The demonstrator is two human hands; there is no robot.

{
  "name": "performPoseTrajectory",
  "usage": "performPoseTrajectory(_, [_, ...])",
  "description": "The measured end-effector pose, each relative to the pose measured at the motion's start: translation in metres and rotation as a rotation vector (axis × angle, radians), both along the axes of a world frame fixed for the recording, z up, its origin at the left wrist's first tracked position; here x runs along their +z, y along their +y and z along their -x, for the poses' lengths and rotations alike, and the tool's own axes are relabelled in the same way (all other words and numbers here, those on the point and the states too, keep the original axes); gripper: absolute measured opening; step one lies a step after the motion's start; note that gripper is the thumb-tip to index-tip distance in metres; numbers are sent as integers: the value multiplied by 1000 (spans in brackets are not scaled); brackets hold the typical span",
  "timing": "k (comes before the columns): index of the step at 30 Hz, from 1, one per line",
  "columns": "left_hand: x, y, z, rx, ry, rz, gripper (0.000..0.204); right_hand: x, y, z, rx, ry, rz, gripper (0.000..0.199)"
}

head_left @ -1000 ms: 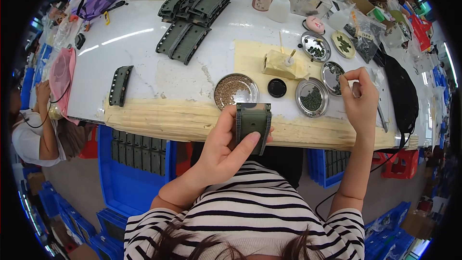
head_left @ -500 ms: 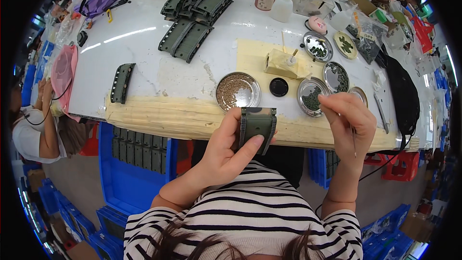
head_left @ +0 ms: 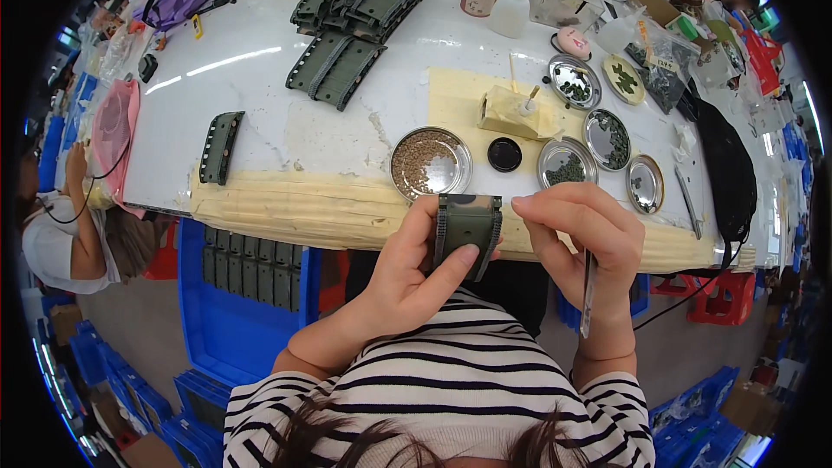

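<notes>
My left hand (head_left: 414,269) grips a dark green curved plastic piece (head_left: 468,232) with ribbed side edges, its thumb pressed on the face. Just right of that piece is my right hand (head_left: 585,238), thumb and forefinger pinched together near its upper right edge. A slim metal tool (head_left: 588,295), tweezers-like, is tucked in the right hand and points down toward the wrist. Whatever the fingertips pinch is too small to make out. Beyond the hands stand a metal dish of tan granules (head_left: 425,169) and a metal dish of small green pieces (head_left: 563,166).
Stacked green curved pieces (head_left: 347,35) lie at the back; a single one (head_left: 222,147) is at left. More dishes (head_left: 607,139), a wrapped yellowish block (head_left: 511,113) and a white squeeze bottle (head_left: 510,13) stand at right. A blue crate (head_left: 204,329) is below; another person (head_left: 65,243) sits at far left.
My right hand has moved left and slightly down from beside the green-piece dish to the edge of the held piece. My left hand has barely moved.
</notes>
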State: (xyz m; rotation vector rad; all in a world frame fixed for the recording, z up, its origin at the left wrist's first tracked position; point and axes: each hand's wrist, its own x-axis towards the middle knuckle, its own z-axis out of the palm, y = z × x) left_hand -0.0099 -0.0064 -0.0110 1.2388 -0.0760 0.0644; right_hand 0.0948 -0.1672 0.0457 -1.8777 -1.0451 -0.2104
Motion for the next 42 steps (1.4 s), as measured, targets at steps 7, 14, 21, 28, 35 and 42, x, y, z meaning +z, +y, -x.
performPoseTrajectory(7, [1, 0, 1, 13, 26, 33, 36, -5, 2, 0, -52, 67, 55, 24])
performPoseTrajectory(14, [0, 2, 0, -15, 6, 0, 37, -15, 2, -1, -46, 213, 5, 20])
performPoseTrajectory(21, [-1, 2, 0, -6, 16, 7, 37, -9, 5, -3, -20, 160, 0, 19])
performPoseTrajectory(28, [-4, 1, -1, -2, -9, -96, 36, -15, 11, -5, 18, -102, -8, 19])
performPoseTrajectory(35, [-3, 3, 1, -6, 61, -203, 35, -20, 9, -7, 42, -202, 22, 21])
performPoseTrajectory(42, [-2, 1, -1, -15, 50, 12, 37, -28, 5, -9, 66, -257, 60, 28])
